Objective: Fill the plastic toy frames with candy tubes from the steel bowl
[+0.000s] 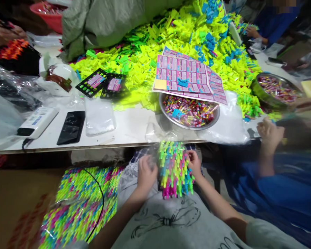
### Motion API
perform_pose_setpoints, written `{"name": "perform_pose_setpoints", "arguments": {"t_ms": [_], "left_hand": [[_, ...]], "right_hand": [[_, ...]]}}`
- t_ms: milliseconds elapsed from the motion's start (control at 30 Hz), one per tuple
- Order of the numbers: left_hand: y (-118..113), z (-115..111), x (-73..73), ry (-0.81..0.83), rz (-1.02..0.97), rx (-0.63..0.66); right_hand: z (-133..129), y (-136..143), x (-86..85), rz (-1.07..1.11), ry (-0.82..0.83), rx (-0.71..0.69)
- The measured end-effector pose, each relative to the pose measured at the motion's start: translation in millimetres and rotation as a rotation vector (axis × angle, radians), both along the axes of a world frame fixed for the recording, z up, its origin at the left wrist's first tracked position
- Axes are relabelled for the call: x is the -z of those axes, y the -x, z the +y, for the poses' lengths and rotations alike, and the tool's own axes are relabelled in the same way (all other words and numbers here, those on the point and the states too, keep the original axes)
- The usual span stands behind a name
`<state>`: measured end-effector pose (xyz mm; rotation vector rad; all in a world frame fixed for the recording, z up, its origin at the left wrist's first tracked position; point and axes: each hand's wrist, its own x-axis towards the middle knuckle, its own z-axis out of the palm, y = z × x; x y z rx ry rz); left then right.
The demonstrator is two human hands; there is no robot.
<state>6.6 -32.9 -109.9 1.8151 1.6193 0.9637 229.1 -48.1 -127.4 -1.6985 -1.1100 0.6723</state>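
Observation:
A clear plastic bag packed with rows of small colourful plastic pieces point(172, 169), in yellow, green, pink and blue, is upright at my lap below the table edge. My right hand point(195, 163) pinches its right side with bent fingers. Close by the bag's left side is my left hand point(146, 174), its fingers curled and smeared by motion; whether they grip the plastic cannot be made out. More filled clear bags of the same pieces point(80, 200) lie to the left of my lap.
On the white table point(129, 128) stand a metal bowl of small wrapped items point(194, 116) under printed pink sheets point(184, 74), a black phone point(71, 127), a power strip point(38, 121) and clear bags point(100, 117). Behind them rises a yellow-green heap point(145, 62). A co-worker's hand point(271, 133) is at right.

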Motion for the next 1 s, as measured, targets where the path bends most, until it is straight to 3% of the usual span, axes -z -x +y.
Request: {"name": "perform_pose_setpoints", "arguments": {"t_ms": [200, 300, 433, 700, 933, 1000], "left_hand": [[-3.4, 24.9, -18.3, -0.053, 0.106, 0.092], [-4.7, 24.9, -22.7, -0.127, 0.044, 0.114], [-0.7, 11.7, -12.8, -0.236, -0.039, 0.163], [21.6, -11.5, 16.6, -0.213, -0.084, 0.326], [22.2, -13.5, 20.2, -0.215, -0.119, 0.472], [24.6, -14.6, 18.4, -0.223, -0.129, 0.503]], "right_hand": [[-8.7, -4.1, -6.9, -0.127, -0.075, 0.006], [-10.4, -6.8, -14.1, -0.208, -0.148, -0.001], [-17.4, -10.7, -17.7, -0.275, -0.220, -0.035], [-42.1, -24.1, -16.6, -0.339, -0.192, -0.168], [-30.8, -27.8, -5.8, -0.331, -0.049, -0.345], [-35.0, -26.3, -5.5, -0.330, -0.046, -0.342]]}}
